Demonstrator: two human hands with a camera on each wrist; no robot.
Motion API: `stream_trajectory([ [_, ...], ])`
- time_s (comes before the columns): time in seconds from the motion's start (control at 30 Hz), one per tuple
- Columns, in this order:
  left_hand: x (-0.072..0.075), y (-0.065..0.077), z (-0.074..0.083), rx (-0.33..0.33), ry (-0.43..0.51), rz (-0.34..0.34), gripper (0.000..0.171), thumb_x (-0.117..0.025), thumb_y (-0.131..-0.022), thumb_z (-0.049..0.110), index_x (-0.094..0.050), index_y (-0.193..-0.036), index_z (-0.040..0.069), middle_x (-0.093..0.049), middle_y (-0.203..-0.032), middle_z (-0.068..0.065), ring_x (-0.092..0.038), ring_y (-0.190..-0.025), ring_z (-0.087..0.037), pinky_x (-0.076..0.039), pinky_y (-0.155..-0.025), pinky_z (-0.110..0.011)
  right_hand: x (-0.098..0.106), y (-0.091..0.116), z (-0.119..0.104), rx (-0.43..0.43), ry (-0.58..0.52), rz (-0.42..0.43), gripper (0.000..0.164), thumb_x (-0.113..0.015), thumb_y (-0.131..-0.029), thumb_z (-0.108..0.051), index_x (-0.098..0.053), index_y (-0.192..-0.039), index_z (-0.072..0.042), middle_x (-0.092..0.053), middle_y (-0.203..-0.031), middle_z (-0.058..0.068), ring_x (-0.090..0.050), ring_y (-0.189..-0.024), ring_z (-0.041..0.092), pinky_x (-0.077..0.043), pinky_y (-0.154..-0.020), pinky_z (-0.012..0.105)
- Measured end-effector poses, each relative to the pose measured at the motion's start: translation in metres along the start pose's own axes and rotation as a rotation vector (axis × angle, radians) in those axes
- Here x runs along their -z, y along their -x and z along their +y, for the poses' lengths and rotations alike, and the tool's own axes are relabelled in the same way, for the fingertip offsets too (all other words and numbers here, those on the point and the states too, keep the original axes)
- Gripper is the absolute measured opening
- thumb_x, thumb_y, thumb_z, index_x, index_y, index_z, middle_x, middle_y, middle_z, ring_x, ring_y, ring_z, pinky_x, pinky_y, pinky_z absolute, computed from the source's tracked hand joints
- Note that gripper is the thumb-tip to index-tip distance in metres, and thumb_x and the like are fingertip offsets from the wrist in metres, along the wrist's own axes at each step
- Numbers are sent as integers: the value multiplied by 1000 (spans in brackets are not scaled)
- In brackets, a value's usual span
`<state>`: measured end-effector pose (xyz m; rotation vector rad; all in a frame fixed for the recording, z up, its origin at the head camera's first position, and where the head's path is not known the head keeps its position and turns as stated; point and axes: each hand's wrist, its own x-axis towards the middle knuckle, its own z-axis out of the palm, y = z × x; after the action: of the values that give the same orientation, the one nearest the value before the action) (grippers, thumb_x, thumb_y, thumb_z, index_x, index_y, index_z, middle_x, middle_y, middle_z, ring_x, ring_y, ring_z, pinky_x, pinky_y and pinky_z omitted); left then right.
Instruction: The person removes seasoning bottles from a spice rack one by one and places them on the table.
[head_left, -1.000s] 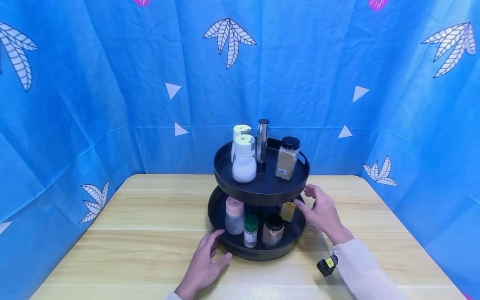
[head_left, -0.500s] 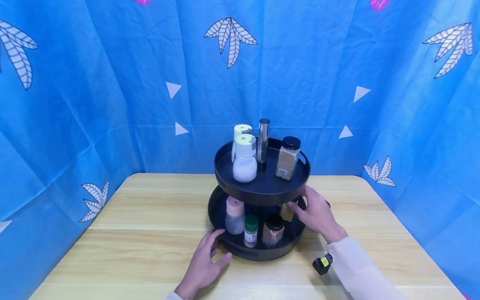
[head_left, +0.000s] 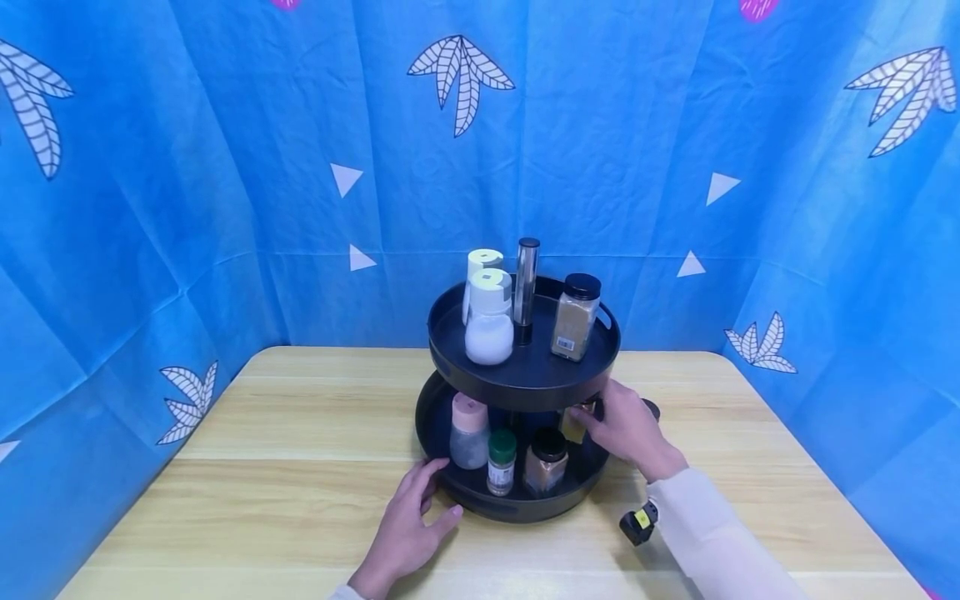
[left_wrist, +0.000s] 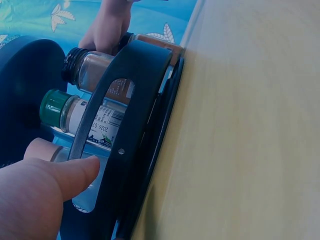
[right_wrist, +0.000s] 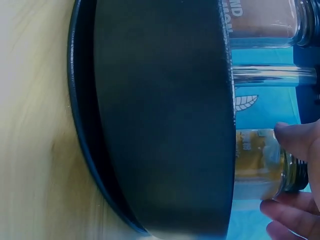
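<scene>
A black two-tier round tray stand (head_left: 517,508) stands on the table. My right hand (head_left: 633,425) reaches between the tiers from the right. Its thumb and fingers pinch a spice jar of yellow powder (right_wrist: 257,157) close to its dark lid, in the lower tier. At the lower tier's left rim rests my left hand (head_left: 408,525), its thumb lying over the wall by the handle slot in the left wrist view. Beside it in that tier are a pink-capped bottle (head_left: 469,433), a green-capped spice jar (left_wrist: 95,117) and a black-lidded jar of brown powder (head_left: 546,467).
The upper tier carries two white-capped bottles (head_left: 489,333), a black-lidded jar (head_left: 574,321) and the metal post (head_left: 527,283). A dark lid (head_left: 652,408) shows behind my right hand. Blue curtains (head_left: 600,167) surround the wooden table (head_left: 285,467) at the back and sides.
My right hand has moved left and inward under the upper tier, and its thumb and fingers have closed around the yellow spice jar. The left hand has stayed put.
</scene>
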<state>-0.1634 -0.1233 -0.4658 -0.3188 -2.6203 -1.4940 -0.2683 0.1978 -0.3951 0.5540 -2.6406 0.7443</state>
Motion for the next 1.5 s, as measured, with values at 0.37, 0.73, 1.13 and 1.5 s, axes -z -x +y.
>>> stream_trajectory([
  [0.37, 0, 1, -1, -7, -2, 2, 62, -75, -85, 25, -46, -140, 14, -35, -147, -24, -49, -122, -42, -48, -96, -46, 0, -6, -4, -22, -24, -43, 33, -75, -86, -20, -55, -111, -16, -66, -102, 1, -62, -86, 18, -55, -77, 40],
  [0.73, 0, 0, 1, -10, -5, 5, 63, -75, -85, 25, -46, -140, 13, -34, -148, -24, -48, -123, -42, -48, -96, -46, 0, -7, -6, -26, -41, -51, 35, -77, -85, -18, -55, -111, -16, -66, -100, 1, -62, -86, 17, -55, -77, 39],
  [1.13, -2, -2, -2, 1, -15, -12, 63, -72, -87, 25, -44, -142, 11, -33, -148, -23, -49, -123, -40, -47, -97, -45, -1, -5, -4, -19, -39, -33, 33, -78, -83, -20, -55, -108, -16, -67, -94, -1, -62, -79, 14, -53, -71, 34],
  [1.5, 0, 0, -1, -15, -10, -2, 63, -74, -86, 26, -45, -141, 13, -35, -147, -23, -50, -121, -40, -48, -95, -45, -1, -4, -2, -3, -22, -7, 36, -79, -82, -21, -54, -107, -14, -67, -92, 1, -61, -75, 13, -52, -67, 33],
])
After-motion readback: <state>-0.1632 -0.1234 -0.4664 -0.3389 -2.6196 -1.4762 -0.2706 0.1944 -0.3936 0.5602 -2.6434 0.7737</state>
